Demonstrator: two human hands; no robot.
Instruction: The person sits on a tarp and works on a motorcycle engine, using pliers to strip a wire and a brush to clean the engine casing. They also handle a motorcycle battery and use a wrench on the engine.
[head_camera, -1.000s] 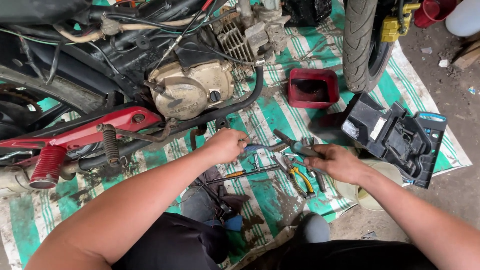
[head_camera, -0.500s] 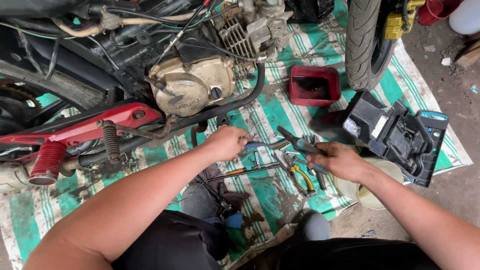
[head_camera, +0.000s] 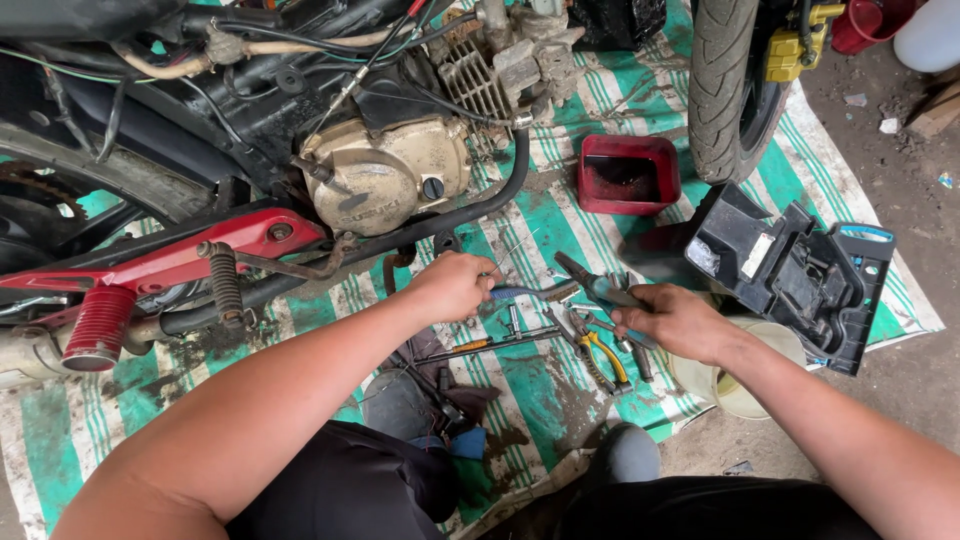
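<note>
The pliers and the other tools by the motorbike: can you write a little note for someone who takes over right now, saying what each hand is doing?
Left hand: closed around a blue-handled tool, just below the motorbike engine.
Right hand: gripping grey pliers, jaws pointing toward the left hand.
Nearby on the striped mat: yellow-handled pliers, a long thin tool, a red tray, a black plastic part.
Done: tools picked up.
Left: cannot tell what the tools are gripping; it is too small to see.
</note>
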